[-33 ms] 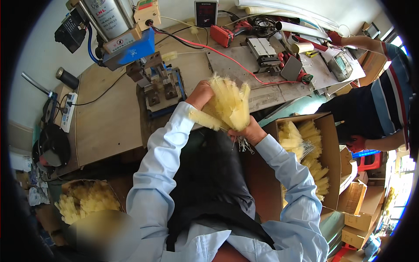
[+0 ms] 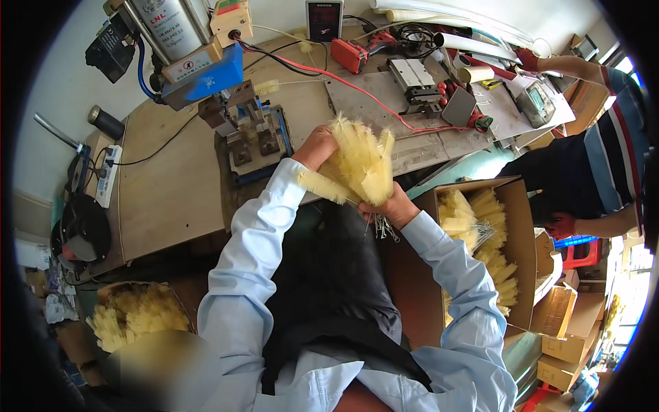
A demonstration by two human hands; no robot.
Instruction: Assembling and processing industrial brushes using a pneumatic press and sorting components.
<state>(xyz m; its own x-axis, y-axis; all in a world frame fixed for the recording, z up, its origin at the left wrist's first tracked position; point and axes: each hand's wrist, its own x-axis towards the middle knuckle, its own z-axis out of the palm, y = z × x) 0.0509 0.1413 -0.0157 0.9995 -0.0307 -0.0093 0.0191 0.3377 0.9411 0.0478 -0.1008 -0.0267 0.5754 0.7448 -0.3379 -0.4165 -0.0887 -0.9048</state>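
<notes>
A bundle of pale yellow tube brushes [image 2: 358, 154], with bristle ends up and thin wire stems hanging below, is held over my lap, before the bench edge. My right hand [image 2: 397, 207] is closed around its lower part, where the wire stems [image 2: 386, 228] come out beneath. My left hand [image 2: 317, 147] grips the bundle's left side; its fingertips are hidden behind the bristles. One brush [image 2: 322, 187] sticks out to the left, tilted away from the others. A cardboard box [image 2: 525, 254] with more brushes [image 2: 495, 271] stands to the right of my right forearm.
A press with a blue block [image 2: 209, 84] and a metal fixture [image 2: 250, 141] stands on the wooden bench [image 2: 168, 172]. A red power tool [image 2: 360, 51] and a red cable [image 2: 371, 96] lie behind. Lower left is a box of brushes [image 2: 141, 316]. A co-worker's gloved hand [image 2: 561, 225] is at right.
</notes>
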